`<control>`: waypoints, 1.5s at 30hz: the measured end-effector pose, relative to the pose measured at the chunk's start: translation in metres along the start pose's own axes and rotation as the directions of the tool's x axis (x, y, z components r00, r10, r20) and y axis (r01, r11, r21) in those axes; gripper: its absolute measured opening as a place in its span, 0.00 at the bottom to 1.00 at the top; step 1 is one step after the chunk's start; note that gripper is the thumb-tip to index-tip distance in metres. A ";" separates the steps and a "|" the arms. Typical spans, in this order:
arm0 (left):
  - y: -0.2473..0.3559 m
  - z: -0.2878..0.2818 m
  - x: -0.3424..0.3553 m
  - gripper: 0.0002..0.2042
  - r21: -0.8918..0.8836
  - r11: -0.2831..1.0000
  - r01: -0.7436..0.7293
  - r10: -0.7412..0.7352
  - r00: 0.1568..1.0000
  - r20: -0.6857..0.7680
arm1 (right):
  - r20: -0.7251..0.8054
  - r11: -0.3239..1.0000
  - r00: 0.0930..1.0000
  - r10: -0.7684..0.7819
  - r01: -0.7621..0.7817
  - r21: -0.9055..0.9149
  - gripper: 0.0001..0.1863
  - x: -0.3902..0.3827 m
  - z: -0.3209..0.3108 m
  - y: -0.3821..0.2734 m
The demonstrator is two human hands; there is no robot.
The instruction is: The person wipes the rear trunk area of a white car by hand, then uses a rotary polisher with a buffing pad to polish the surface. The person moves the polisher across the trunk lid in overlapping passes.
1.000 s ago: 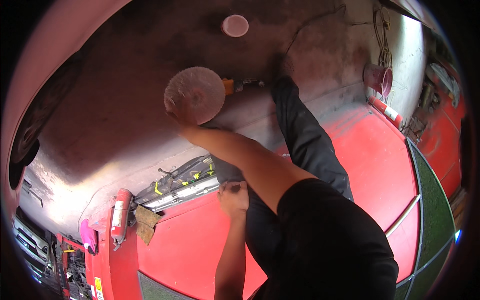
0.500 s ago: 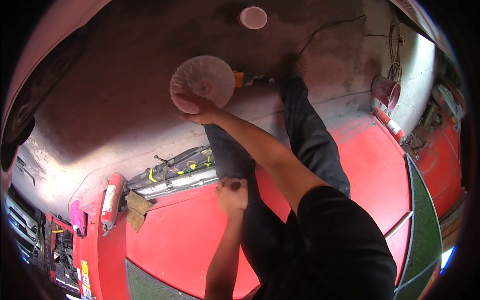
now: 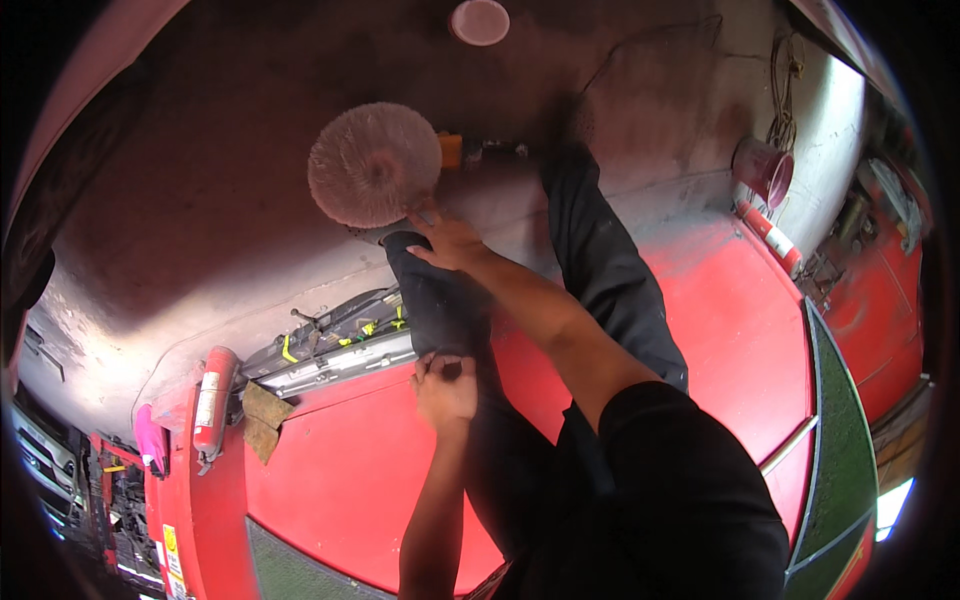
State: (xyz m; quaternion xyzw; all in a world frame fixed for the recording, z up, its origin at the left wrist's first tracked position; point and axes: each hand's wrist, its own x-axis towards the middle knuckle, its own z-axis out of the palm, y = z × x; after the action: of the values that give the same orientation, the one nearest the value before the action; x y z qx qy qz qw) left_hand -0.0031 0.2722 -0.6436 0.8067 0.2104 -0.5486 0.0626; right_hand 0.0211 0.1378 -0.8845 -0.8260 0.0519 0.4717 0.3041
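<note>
Disc (image 3: 370, 160) well left of bucket (image 3: 752, 172); tub (image 3: 480, 22) beyond disc, rightward; extinguisher (image 3: 212, 400) nearer, left of disc.

- Pad (image 3: 375, 165): matt, fibrous, finely ridged.
- Floor (image 3: 180, 230): matt, concrete-like, dusty and stained.
- Red panel (image 3: 340, 450): smooth, glossy paint, dulled by dust near its upper right corner.
- Trousers (image 3: 615, 270): matt black cloth.
- Sleeve (image 3: 680, 470): soft, matt black cloth.
- Left extinguisher (image 3: 210, 405): smooth, glossy red.
- Bucket (image 3: 763, 172): plastic-looking, smeared.
- Brown sheet (image 3: 265, 422): matt, rough, creased.
- Green mat (image 3: 845, 440): rough, grass-like.
</note>
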 end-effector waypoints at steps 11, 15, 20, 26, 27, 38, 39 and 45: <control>0.005 0.009 -0.001 0.09 -0.017 1.000 0.000 0.000 1.000 -0.004 | -0.238 0.696 0.773 0.588 -0.334 0.636 0.54 0.085 0.003 -0.113; 0.013 -0.003 0.003 0.10 -0.007 1.000 0.010 -0.010 1.000 0.000 | -0.422 0.881 0.891 0.171 0.054 0.470 0.55 0.006 0.007 -0.084; 0.017 -0.008 0.001 0.10 -0.010 1.000 -0.029 0.029 0.999 -0.014 | -0.510 0.906 0.812 0.284 -0.401 -0.134 0.47 0.023 -0.027 0.047; 0.004 -0.010 -0.003 0.08 -0.080 0.992 -0.094 0.087 0.993 -0.082 | -0.404 0.912 0.892 -0.205 0.024 -0.409 0.37 0.128 -0.033 0.099; 0.003 -0.011 -0.004 0.08 -0.095 0.991 -0.094 0.086 0.993 -0.085 | -0.432 0.935 0.873 -0.226 0.069 -0.348 0.37 0.138 -0.029 0.103; -0.010 -0.029 0.000 0.08 -0.117 0.975 -0.188 0.166 0.970 -0.176 | -0.311 0.958 0.940 -0.143 0.052 -0.283 0.44 0.106 -0.073 0.090; -0.014 -0.031 0.001 0.08 -0.137 0.970 -0.199 0.174 0.968 -0.179 | -0.251 0.952 0.958 -0.137 0.057 -0.301 0.44 0.093 -0.087 0.081; -0.024 -0.058 0.026 0.28 -0.248 0.883 -0.398 0.236 0.835 -0.497 | 0.314 0.975 0.949 -0.029 -0.042 0.217 0.42 -0.011 -0.159 0.033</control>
State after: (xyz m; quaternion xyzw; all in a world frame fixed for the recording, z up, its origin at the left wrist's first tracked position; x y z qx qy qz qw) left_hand 0.0450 0.3202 -0.6419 0.9123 0.1722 -0.2818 0.2421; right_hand 0.1215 0.0210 -0.8316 -0.7010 0.0573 0.5898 0.3968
